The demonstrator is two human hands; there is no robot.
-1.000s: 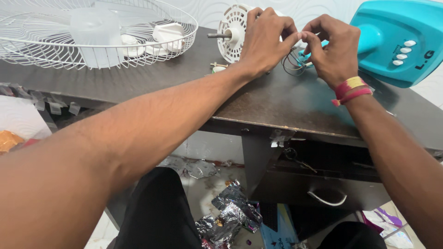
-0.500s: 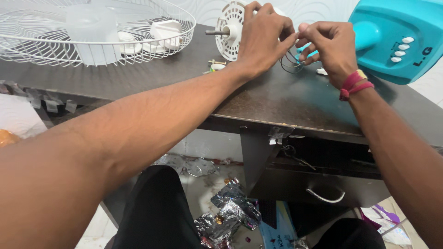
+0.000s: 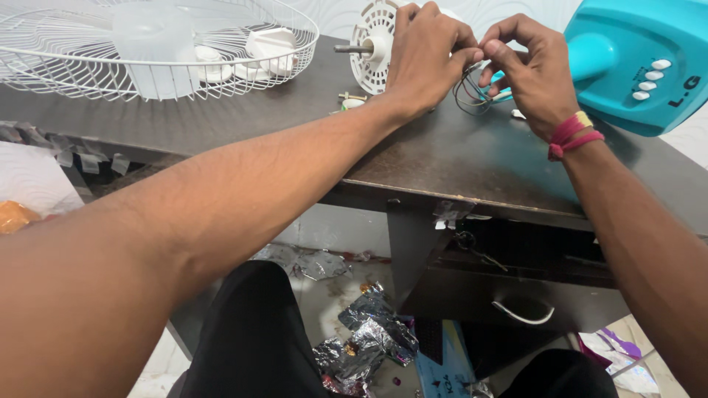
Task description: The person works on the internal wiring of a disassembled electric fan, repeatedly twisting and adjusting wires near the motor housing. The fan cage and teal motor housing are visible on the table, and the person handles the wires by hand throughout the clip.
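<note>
**A dark bench over a littered floor**

A dark brown bench (image 3: 457, 158) with a worn, dull top runs from far left to right. Below its near edge on the right sits a drawer (image 3: 516, 295) with a pale curved handle (image 3: 523, 317). The pale floor (image 3: 324, 295) underneath is strewn with crumpled silver foil wrappers (image 3: 372, 328). The far wall (image 3: 339, 15) is white with a faint wavy pattern. The light is soft and even.

glossy teal plastic fan base (image 3: 649, 59), white wire guard (image 3: 147, 51), matt dark tabletop (image 3: 442, 155).
</note>
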